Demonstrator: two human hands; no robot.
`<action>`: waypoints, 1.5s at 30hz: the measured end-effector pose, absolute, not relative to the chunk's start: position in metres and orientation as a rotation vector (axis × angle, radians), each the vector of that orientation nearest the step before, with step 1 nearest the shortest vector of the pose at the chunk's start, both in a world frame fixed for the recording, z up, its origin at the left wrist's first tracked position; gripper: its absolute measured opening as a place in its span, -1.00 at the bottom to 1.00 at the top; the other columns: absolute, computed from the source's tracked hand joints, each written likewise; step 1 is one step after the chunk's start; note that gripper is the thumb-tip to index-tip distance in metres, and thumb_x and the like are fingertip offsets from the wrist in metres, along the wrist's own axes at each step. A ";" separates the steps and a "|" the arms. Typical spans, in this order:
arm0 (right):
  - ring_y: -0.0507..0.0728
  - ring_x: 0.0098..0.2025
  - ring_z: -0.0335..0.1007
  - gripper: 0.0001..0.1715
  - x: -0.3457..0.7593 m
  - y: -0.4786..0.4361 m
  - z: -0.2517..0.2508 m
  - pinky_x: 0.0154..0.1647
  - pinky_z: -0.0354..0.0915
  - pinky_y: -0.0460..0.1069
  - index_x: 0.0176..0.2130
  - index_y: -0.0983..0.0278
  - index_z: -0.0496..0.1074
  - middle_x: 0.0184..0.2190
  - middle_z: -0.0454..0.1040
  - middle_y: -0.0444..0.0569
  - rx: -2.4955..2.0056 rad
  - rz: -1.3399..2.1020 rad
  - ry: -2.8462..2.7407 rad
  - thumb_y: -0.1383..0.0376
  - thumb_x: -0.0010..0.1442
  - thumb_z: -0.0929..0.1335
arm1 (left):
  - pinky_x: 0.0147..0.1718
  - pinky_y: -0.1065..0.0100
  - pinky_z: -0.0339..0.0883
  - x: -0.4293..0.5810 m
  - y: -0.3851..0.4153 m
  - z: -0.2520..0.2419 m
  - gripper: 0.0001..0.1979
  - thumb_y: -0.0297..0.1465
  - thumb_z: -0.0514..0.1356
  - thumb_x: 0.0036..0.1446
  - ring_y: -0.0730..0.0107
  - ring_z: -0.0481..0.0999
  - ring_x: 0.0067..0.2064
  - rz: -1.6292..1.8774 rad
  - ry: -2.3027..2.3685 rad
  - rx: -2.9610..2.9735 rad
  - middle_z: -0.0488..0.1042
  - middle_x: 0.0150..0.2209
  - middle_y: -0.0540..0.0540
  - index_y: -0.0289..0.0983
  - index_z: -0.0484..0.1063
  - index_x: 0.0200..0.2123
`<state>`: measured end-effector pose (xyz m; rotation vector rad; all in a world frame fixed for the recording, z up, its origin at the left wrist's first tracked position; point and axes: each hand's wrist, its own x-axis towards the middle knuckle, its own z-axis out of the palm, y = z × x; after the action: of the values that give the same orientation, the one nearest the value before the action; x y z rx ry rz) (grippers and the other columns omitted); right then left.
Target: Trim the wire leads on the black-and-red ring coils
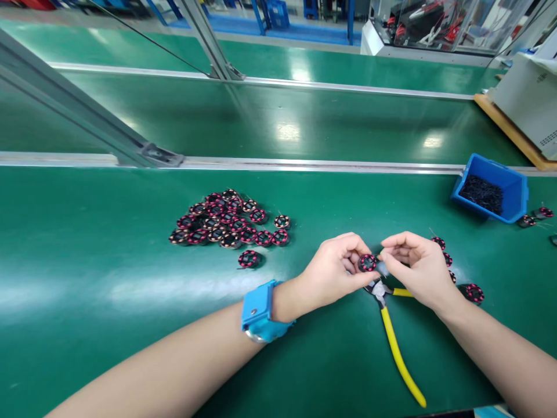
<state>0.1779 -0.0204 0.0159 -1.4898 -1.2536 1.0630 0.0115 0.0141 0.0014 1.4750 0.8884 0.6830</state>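
My left hand (335,270) pinches a small round coil (368,262) with pink tape bands, held just above the green mat. My right hand (418,267) meets it from the right, its fingertips closed on the coil's edge or its wire. Yellow-handled cutters (394,337) lie on the mat directly under both hands. A blue strap (260,310) sits on my left wrist. A heap of the same coils (228,219) lies to the left, with one stray coil (249,259) nearer me.
A blue bin (517,194) of dark bits stands at the right. A few coils (474,292) lie by my right wrist, others (535,216) beside the bin. A metal rail (304,165) and slanted frame post (87,119) border the conveyor behind.
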 end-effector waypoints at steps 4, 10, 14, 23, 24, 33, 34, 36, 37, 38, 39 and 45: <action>0.11 -0.38 0.52 -0.90 0.184 -0.022 0.017 -0.29 0.49 0.00 -0.35 0.27 0.47 -0.42 0.55 -0.04 -1.501 0.943 -1.450 0.31 0.03 0.41 | -0.51 0.51 0.36 0.011 0.015 0.003 -0.79 -0.41 0.35 -0.11 0.54 0.42 -0.48 0.689 0.868 1.492 0.39 -0.44 0.00 -0.34 0.41 -0.41; 0.11 -0.28 0.47 -0.79 0.197 -0.025 0.023 -0.28 0.40 0.00 -0.20 0.23 0.48 -0.30 0.52 0.02 -1.329 0.559 -2.023 0.41 0.23 0.27 | -0.43 0.45 0.43 0.010 0.015 0.000 -0.78 -0.42 0.34 -0.08 0.48 0.49 -0.43 0.672 0.824 1.445 0.41 -0.41 -0.02 -0.36 0.40 -0.35; 0.11 -0.31 0.46 -0.77 0.198 -0.026 0.025 -0.29 0.38 0.01 -0.21 0.23 0.47 -0.30 0.52 0.02 -1.342 0.434 -2.161 0.39 0.28 0.23 | -0.37 0.42 0.46 0.010 0.014 -0.002 -0.78 -0.43 0.33 -0.07 0.44 0.52 -0.39 0.661 0.790 1.403 0.43 -0.40 -0.03 -0.35 0.38 -0.34; 0.08 -0.35 0.45 -0.79 0.192 -0.028 0.023 -0.29 0.34 -0.03 -0.33 0.27 0.45 -0.36 0.52 0.00 -1.297 0.275 -2.204 0.39 0.28 0.25 | -0.33 0.44 0.47 0.009 0.012 0.005 -0.75 -0.47 0.34 -0.06 0.46 0.54 -0.35 0.678 0.719 1.390 0.47 -0.36 -0.05 -0.35 0.36 -0.29; 0.07 -0.36 0.45 -0.80 0.191 -0.028 0.022 -0.30 0.35 -0.04 -0.32 0.28 0.45 -0.36 0.52 -0.01 -1.284 0.276 -2.187 0.40 0.28 0.26 | -0.32 0.43 0.47 0.009 0.011 0.005 -0.72 -0.47 0.34 -0.06 0.44 0.55 -0.34 0.684 0.718 1.379 0.49 -0.36 -0.05 -0.34 0.32 -0.29; 0.08 -0.33 0.47 -0.82 0.188 -0.036 0.020 -0.29 0.37 -0.03 -0.27 0.30 0.44 -0.34 0.52 0.01 -1.289 0.378 -2.130 0.45 0.26 0.25 | -0.30 0.38 0.50 0.007 0.010 0.004 -0.67 -0.44 0.33 -0.04 0.38 0.59 -0.32 0.721 0.686 1.478 0.51 -0.34 -0.09 -0.31 0.22 -0.28; 0.08 -0.33 0.47 -0.82 0.188 -0.037 0.020 -0.29 0.37 -0.03 -0.27 0.30 0.43 -0.34 0.52 0.01 -1.290 0.395 -2.122 0.45 0.26 0.25 | -0.30 0.39 0.50 0.007 0.010 0.004 -0.67 -0.44 0.33 -0.03 0.39 0.59 -0.32 0.725 0.679 1.500 0.51 -0.34 -0.09 -0.31 0.23 -0.27; 0.08 -0.34 0.47 -0.83 0.188 -0.037 0.021 -0.30 0.37 -0.03 -0.27 0.30 0.43 -0.34 0.52 0.01 -1.289 0.424 -2.102 0.45 0.25 0.26 | -0.30 0.40 0.50 0.006 0.011 0.004 -0.68 -0.45 0.32 -0.02 0.40 0.59 -0.32 0.736 0.668 1.539 0.51 -0.33 -0.08 -0.31 0.23 -0.26; 0.08 -0.34 0.47 -0.83 0.188 -0.037 0.022 -0.30 0.37 -0.04 -0.26 0.30 0.44 -0.34 0.53 0.01 -1.288 0.437 -2.094 0.45 0.25 0.26 | -0.30 0.40 0.51 0.006 0.012 0.004 -0.69 -0.46 0.31 -0.02 0.40 0.59 -0.32 0.740 0.664 1.553 0.51 -0.33 -0.08 -0.31 0.23 -0.25; 0.08 -0.34 0.47 -0.83 0.188 -0.037 0.022 -0.31 0.37 -0.04 -0.26 0.31 0.44 -0.33 0.53 0.01 -1.285 0.451 -2.087 0.46 0.25 0.26 | -0.30 0.40 0.51 0.006 0.012 0.004 -0.69 -0.46 0.31 -0.01 0.41 0.59 -0.32 0.744 0.661 1.563 0.51 -0.33 -0.08 -0.31 0.23 -0.24; 0.08 -0.33 0.47 -0.82 0.188 -0.037 0.023 -0.31 0.37 -0.04 -0.25 0.31 0.44 -0.33 0.53 0.01 -1.281 0.466 -2.078 0.46 0.25 0.26 | -0.30 0.40 0.51 0.006 0.012 0.003 -0.69 -0.46 0.31 -0.01 0.41 0.58 -0.32 0.747 0.658 1.573 0.51 -0.33 -0.08 -0.31 0.24 -0.24; 0.07 -0.30 0.46 -0.76 0.185 -0.040 0.025 -0.30 0.37 -0.05 -0.16 0.29 0.45 -0.29 0.52 0.01 -1.274 0.553 -2.054 0.47 0.26 0.24 | -0.29 0.41 0.51 0.007 0.011 0.001 -0.69 -0.47 0.29 0.00 0.42 0.58 -0.32 0.767 0.656 1.640 0.52 -0.32 -0.08 -0.31 0.25 -0.21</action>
<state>0.1851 -0.0399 0.0253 -1.2742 -2.0540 0.5534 0.0067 0.0114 0.0006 1.6404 0.6564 0.7666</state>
